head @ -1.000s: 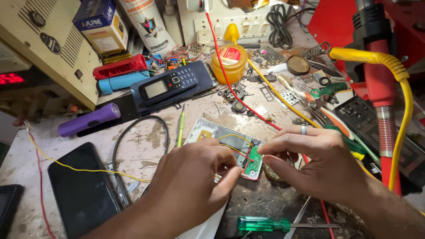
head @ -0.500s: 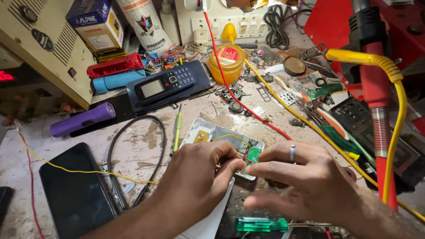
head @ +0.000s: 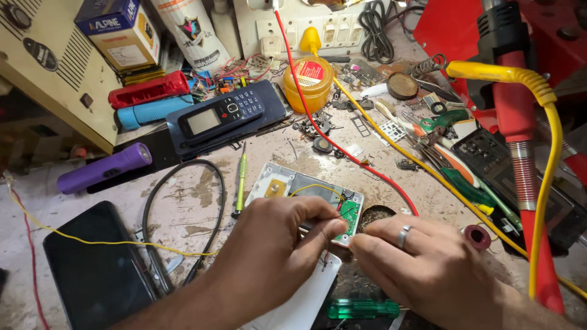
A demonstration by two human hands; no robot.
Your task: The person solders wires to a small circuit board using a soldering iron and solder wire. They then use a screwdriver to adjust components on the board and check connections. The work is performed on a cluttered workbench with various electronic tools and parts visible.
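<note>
1. The left hand (head: pixel 275 244) is curled, its thumb and forefinger pinched together at the near edge of a small green board (head: pixel 348 217); what sits between the fingertips is too small to tell.
2. The right hand (head: pixel 422 263), a ring on one finger, is also curled, its fingertips meeting the left ones at the same corner of the board.
3. The board sits in the right end of an opened grey case (head: pixel 299 186) that lies flat on the worktop (head: pixel 189 195), just beyond both hands. A thin yellow wire (head: pixel 318 188) loops over the case to the board.
4. A green screwdriver (head: pixel 241 177) lies just left of the case, and a black cable (head: pixel 183 208) curves beside it.
5. A clear green handle (head: pixel 361 307) lies under the hands, near the front edge, beside a white sheet (head: pixel 306 299).
6. A dark phone (head: pixel 92 269) lies face up at the left front, crossed by a yellow wire.
7. Farther back lie a keypad phone (head: pixel 223 114) on a dark slab, a purple torch (head: pixel 104 166) and a yellow tin (head: pixel 309 82).
8. A red lead (head: pixel 342 153) runs from the back wall past the case's right side.
</note>
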